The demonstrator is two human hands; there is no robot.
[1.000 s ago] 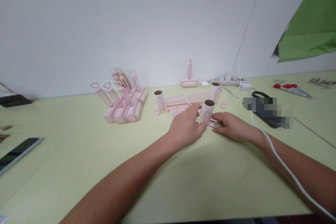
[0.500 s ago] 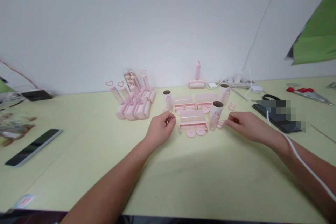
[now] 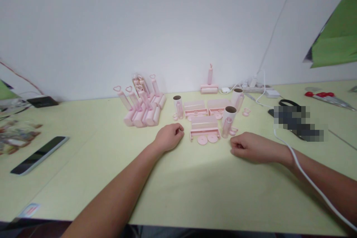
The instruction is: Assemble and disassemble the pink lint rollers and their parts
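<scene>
My left hand (image 3: 169, 137) rests on the table with curled fingers and nothing visible in it. To its right lies a pink roller housing (image 3: 205, 134) with a clear cover (image 3: 204, 122) behind it and two round pink discs (image 3: 202, 140) in front. My right hand (image 3: 248, 148) is also closed on the table, no object showing in it. Just beyond it are a pink heart-shaped loop piece (image 3: 233, 131), a translucent pink handle (image 3: 227, 128) and an upright white sticky roll (image 3: 230, 111). Two similar part sets lie farther back, with another roll (image 3: 177, 100) at left.
Several assembled pink lint rollers (image 3: 143, 113) stand at back left. One more lint roller (image 3: 209, 81) is by the wall. A phone (image 3: 39, 155) lies at left. A white cable (image 3: 309, 178) crosses my right forearm, near a dark, partly blurred object (image 3: 297, 122).
My right hand has drawn back toward me from the heart-shaped loop piece, which now shows beside the handle. My left hand has shifted slightly left and nearer to me.
</scene>
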